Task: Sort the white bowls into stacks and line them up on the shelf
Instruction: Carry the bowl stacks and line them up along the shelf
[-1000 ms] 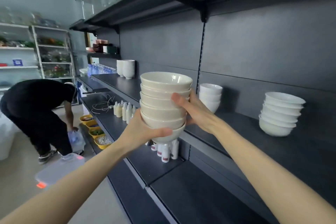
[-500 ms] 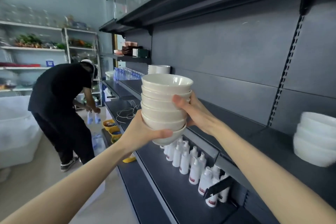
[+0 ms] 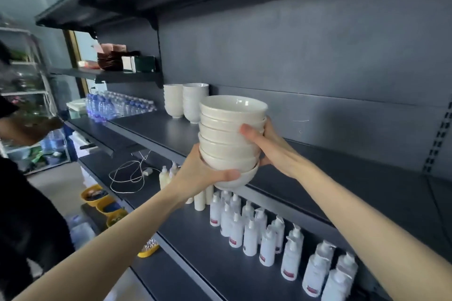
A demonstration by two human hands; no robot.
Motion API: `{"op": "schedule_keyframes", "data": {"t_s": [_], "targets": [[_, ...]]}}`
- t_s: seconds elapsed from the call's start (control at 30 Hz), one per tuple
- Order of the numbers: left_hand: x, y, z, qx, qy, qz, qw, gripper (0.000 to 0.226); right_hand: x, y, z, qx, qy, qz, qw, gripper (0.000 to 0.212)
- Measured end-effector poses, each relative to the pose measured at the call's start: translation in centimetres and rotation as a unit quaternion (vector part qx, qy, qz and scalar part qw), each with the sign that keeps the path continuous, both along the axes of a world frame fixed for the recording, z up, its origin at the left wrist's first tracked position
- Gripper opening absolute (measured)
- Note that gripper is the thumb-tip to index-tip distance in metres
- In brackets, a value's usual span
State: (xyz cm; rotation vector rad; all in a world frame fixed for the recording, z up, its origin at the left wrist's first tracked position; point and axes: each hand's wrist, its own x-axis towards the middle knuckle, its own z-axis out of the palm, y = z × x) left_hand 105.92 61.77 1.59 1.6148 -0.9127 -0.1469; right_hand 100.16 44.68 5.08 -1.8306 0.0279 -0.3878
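Note:
I hold a stack of several white bowls (image 3: 232,137) in the air in front of the dark shelf (image 3: 166,129). My left hand (image 3: 200,176) cups the bottom bowl from the left, thumb curled round its base. My right hand (image 3: 269,144) grips the stack's right side, thumb across the middle bowls. Two taller stacks of white bowls (image 3: 186,101) stand further left on the same shelf, close to the back wall.
White pump bottles (image 3: 247,227) line the lower shelf beneath the stack, with a white cable (image 3: 127,176) to their left. Water bottles (image 3: 115,105) sit past the far bowl stacks. A person in black (image 3: 22,203) stands at the left. Yellow bowls (image 3: 97,198) lie low.
The view has swung left along the shelf with the stack still held in both hands. The bowl stacks at the right have left the view; the two far stacks are now close.

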Motion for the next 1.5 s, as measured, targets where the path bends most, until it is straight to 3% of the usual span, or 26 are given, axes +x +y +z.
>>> {"op": "schedule_keyframes", "data": {"t_s": [0.47,0.87,1.07,1.37,1.5], "targets": [[26.4,-7.4,-1.8,-0.032,0.038,-0.134,0.99,0.058,23.1,-5.6,-1.6,0.01,0.027,-0.114,0.993,0.084],[43.6,-11.4,-3.2,-0.015,0.051,-0.27,0.961,0.062,36.6,-6.5,-2.7,0.03,0.031,-0.229,0.973,0.085],[48.7,-13.4,-3.6,-0.02,0.048,-0.32,0.946,0.064,40.0,-6.2,-3.2,0.031,0.021,-0.293,0.955,0.067],[51.4,-15.1,-4.3,-0.033,0.04,-0.356,0.933,0.065,42.1,-6.7,-3.4,0.02,0.021,-0.32,0.947,0.079],[51.8,-15.6,-5.4,-0.043,0.034,-0.335,0.941,0.077,42.3,-7.2,-4.0,0.038,0.011,-0.318,0.947,0.079]]}}
